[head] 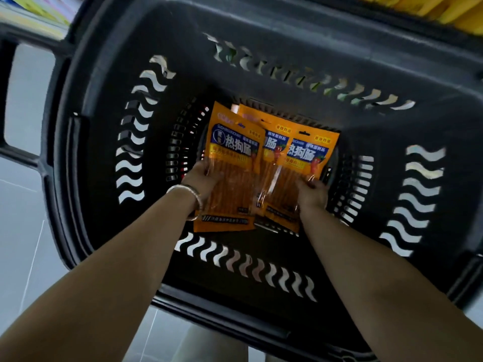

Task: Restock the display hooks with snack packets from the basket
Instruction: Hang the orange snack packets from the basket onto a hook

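The left hand [204, 179] is pinching the nine-o'clock snack packet [235, 150] by its edge, the right hand [313, 192] the three-o'clock packet [308, 154]; both are probably light and slippery.

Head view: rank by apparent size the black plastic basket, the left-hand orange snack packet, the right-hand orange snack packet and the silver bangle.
1. black plastic basket, which fills most of the frame
2. left-hand orange snack packet and right-hand orange snack packet: alike, partly overlapped, so unranked
3. silver bangle, smallest
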`<state>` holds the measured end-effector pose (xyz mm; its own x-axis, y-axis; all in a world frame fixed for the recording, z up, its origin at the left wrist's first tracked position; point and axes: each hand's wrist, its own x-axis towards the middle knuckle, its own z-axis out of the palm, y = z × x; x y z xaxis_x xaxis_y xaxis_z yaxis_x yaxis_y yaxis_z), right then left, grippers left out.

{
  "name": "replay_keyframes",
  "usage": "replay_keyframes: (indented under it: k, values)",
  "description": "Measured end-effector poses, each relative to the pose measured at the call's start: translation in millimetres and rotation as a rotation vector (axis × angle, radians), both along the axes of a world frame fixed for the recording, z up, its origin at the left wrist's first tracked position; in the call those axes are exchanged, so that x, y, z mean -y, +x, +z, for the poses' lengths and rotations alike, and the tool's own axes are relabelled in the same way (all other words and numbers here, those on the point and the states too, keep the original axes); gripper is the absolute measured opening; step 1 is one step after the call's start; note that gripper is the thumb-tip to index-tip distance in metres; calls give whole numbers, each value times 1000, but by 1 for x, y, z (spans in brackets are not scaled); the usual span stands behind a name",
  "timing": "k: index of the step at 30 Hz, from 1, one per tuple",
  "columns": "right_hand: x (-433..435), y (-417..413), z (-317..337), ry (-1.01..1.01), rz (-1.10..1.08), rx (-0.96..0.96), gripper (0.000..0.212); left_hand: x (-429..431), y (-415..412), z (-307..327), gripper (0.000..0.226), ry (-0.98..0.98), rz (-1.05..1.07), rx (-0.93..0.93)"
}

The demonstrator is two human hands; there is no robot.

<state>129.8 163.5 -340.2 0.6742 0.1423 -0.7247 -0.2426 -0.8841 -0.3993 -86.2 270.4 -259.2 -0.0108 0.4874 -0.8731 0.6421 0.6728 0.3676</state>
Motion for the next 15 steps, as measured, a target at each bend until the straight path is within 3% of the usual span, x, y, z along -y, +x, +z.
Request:
replay_keyframes:
  k: [6,10,15]
  values:
    - [-4,-4,67,182,55,-100,39,4,16,52,27,107,45,-25]
    - [-3,-1,127,278,129,-32,13,3,32,113,14,210,139,67]
    - [20,7,214,396,233,125,47,19,41,193,37,316,140,165]
